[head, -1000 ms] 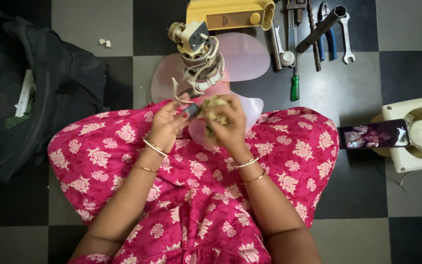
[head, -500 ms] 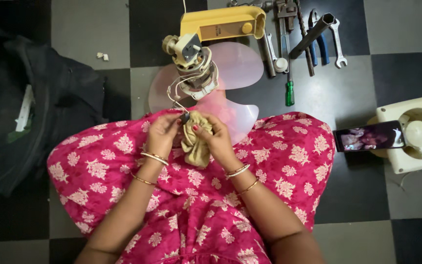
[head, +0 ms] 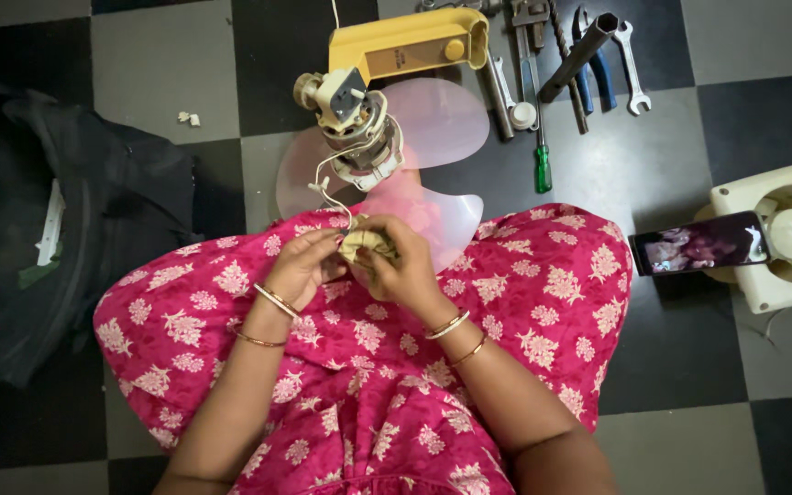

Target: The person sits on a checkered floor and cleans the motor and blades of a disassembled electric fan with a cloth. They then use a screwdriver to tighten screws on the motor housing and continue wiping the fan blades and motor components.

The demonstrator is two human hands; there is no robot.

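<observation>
Over the lap, the left hand [head: 300,266] and right hand [head: 405,275] were both clamped on a small crumpled yellowish cloth [head: 364,246], its white wire [head: 327,179] running straight ahead to the fan motor [head: 359,137] on the floor.

The floor [head: 167,55] is a checkerboard of black and pale grey tiles, smooth with a dull sheen under soft, even light. At nine o'clock a black cloth [head: 66,220] lies crumpled across it. Hand tools [head: 579,55] lie spread at one o'clock. A cream exhaust fan [head: 786,238] sits at three o'clock.
</observation>
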